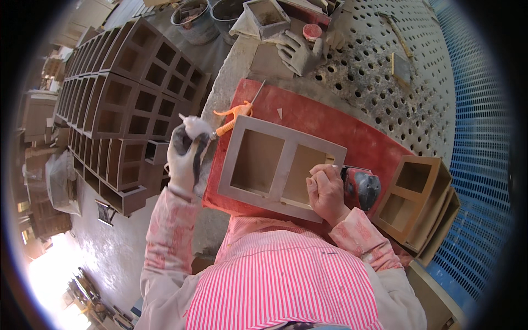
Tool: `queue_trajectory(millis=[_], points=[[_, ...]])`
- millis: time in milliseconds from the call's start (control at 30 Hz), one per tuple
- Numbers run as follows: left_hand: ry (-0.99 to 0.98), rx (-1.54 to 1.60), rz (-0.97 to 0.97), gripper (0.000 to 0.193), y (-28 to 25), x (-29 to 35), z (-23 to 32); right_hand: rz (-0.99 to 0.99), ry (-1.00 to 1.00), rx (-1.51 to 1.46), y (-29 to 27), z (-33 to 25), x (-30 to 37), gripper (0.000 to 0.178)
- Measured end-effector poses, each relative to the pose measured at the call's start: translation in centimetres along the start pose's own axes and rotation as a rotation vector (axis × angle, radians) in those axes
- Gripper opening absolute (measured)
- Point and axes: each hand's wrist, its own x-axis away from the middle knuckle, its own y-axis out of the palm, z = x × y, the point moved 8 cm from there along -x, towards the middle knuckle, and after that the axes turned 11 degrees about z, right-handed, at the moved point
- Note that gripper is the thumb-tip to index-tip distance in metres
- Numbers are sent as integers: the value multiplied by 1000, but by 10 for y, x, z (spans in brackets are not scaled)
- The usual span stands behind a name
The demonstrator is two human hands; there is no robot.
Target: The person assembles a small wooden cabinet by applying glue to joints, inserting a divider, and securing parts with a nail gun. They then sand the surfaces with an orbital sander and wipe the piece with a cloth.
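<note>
My left hand (186, 154), in a white and dark grey glove, is closed around a white squeeze bottle (196, 126) with a pointed nozzle. It is held off the left edge of the red work surface (363, 129). My bare right hand (328, 192) rests at the right end of a grey box frame (264, 201) with two openings. Its fingers are bunched together; whatever they may pinch is hidden. Beside that hand lies a red and black power tool (363, 187). An orange air blow gun (235, 116) with a thin metal tube lies at the frame's upper left corner.
Brown box frames (410, 201) stand at the right. Stacks of similar frames (118, 104) rise at the left. Beyond the red surface are a grey glove (300, 53), a perforated board (379, 71), a hammer (399, 36) and a bucket (191, 25). Blue slatted panels (478, 137) line the far right.
</note>
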Motion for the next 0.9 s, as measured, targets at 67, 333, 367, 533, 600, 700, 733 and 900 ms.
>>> queue_trajectory(millis=[67,333,367,533,600,700,733,900], points=[[86,-120,13,42,9,-46,-17,-2,13,10,1,0,0,12],[48,-307,-45,28,102,-205,-80,-29,61,83,2,-1,-3,10],[57,-320,-36,28,113,-220,-85,-27,69,94,2,-1,-3,10],[209,-757,4,35,156,-278,-111,-42,126,122,4,2,-3,14],[279,-992,32,39,164,-287,-122,-37,123,136,4,2,-3,15],[308,-1145,68,41,158,-291,-132,-40,136,165,6,4,-1,16],[321,-1119,49,42,156,-291,-133,-35,140,168,6,3,0,16],[356,-786,-6,51,136,-288,-125,-42,152,169,6,4,1,14]])
